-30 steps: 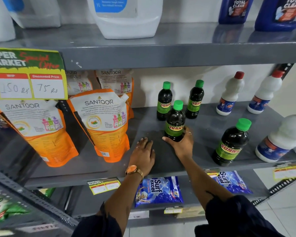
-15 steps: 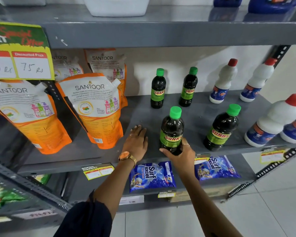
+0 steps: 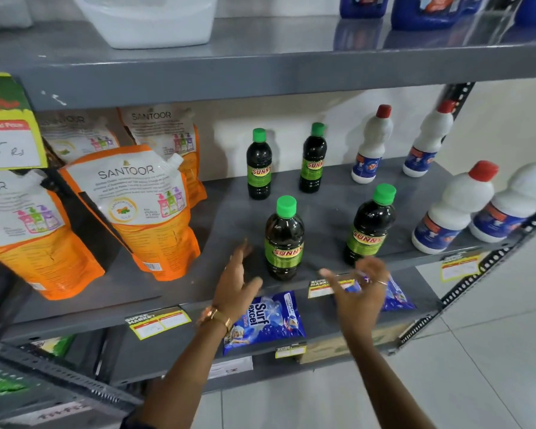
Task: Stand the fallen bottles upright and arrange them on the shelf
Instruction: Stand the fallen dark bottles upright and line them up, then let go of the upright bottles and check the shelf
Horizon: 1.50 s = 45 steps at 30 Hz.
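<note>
1. Grey painted metal shelf, smooth and slightly glossy.
2. Four dark glossy plastic bottles, green ribbed caps, all upright: near-left, near-right, far-left, far-right.
3. Left hand: fingers spread, empty, just left of the near-left bottle.
4. Right hand: fingers spread, empty, at the shelf's near edge.

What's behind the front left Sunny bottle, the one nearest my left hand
Behind the front left Sunny bottle stands another dark green-capped bottle, upright near the back wall, with bare grey shelf between them. Nothing hides it; only the shelf patch directly behind the front bottle's body is covered.
</note>
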{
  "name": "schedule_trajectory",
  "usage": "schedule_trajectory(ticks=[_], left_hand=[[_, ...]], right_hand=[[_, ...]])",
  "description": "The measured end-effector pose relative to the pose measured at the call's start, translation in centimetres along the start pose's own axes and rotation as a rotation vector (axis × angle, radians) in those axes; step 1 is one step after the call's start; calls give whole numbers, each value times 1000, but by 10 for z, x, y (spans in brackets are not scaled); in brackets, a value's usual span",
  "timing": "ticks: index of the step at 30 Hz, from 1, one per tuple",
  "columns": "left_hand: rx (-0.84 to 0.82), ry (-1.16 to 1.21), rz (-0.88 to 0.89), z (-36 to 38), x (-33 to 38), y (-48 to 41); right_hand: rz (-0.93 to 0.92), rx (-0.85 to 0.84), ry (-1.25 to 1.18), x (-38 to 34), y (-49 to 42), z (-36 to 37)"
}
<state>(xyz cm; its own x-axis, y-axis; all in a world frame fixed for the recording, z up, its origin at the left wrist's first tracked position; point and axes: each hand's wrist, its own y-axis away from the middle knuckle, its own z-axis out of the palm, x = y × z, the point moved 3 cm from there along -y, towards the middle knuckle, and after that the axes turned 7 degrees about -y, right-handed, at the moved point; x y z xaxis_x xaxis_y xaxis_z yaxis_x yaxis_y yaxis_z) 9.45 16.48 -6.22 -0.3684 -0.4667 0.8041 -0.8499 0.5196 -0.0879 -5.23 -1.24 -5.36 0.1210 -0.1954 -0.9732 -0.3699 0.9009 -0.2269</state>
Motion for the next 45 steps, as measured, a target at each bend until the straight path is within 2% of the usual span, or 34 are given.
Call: schedule_trajectory(ticks=[2,3,7,9,14,18,24,32,36,39,41,42,45], left_hand=[[-13,-56,-10,13,5,4],[-1,-91,-35,19,8,4],[130,-218,-110,29,18,0],[156,-250,-133,31,19,-1],[133,-237,-179,31,20,2],[163,-214,-168,30,25,2],[175,-129,-145,30,26,4],[131,-79,-130,30,23,0],[122,-130,-129,29,23,0],[327,-147,-128,35,32,17],[518,-205,-63,53,49,45],[557,-215,1,69,61,61],[419,-225,282,140,102,83]], right_hand=[[15,106,-20,8,-28,-30],[34,58,39,10,-46,-41],[38,-463,316,21,-105,-52],[15,-628,392,23,-118,-46],[12,-693,430,31,-124,-41],[53,-774,370,34,-128,-40],[60,-842,420,36,-133,-40],[81,-843,430,36,-134,-39],[67,-827,421,32,-131,-38],[31,-793,288,26,-125,-46],[34,-663,129,23,-121,-66],[7,-540,86,23,-121,-80],[-129,-159,57,25,-140,-132]])
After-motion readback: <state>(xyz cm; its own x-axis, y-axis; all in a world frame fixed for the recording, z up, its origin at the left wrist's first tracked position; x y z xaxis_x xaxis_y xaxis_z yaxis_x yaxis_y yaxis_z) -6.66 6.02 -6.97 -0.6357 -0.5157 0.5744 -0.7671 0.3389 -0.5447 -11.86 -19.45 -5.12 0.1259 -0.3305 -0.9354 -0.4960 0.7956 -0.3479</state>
